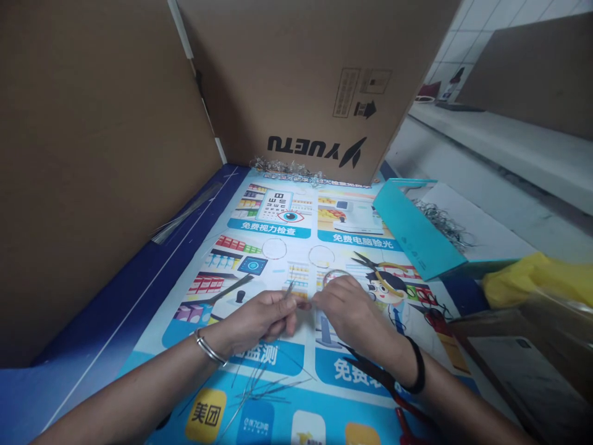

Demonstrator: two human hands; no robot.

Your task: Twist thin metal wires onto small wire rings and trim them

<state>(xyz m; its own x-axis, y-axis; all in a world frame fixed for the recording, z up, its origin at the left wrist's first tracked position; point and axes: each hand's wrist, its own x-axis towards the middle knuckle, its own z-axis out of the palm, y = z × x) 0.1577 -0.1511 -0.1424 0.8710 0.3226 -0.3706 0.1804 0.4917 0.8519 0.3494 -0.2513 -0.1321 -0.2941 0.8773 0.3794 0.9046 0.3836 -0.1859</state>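
The left hand (271,315) pinches a thin silvery strand (290,287) between thumb and forefinger, its other fingers curled. The right hand (354,315) is bent close beside it, fingertips drawn together; what they grip is too small to tell. A thin curved wire (336,272) shows at its far side.

On the printed light-blue poster (273,230), two slender round hoops (274,249) (321,256) lie apart, far of the hands, and look already formed. The piece between the hands seems only partly worked. Straight loose wires (262,389) lie unshaped on the near side, and a tangled wire heap (442,222) sits in the turquoise box (412,238) at far right. Yellow-handled pliers (389,278) rest right of the hoops. How many pieces are left cannot be told.
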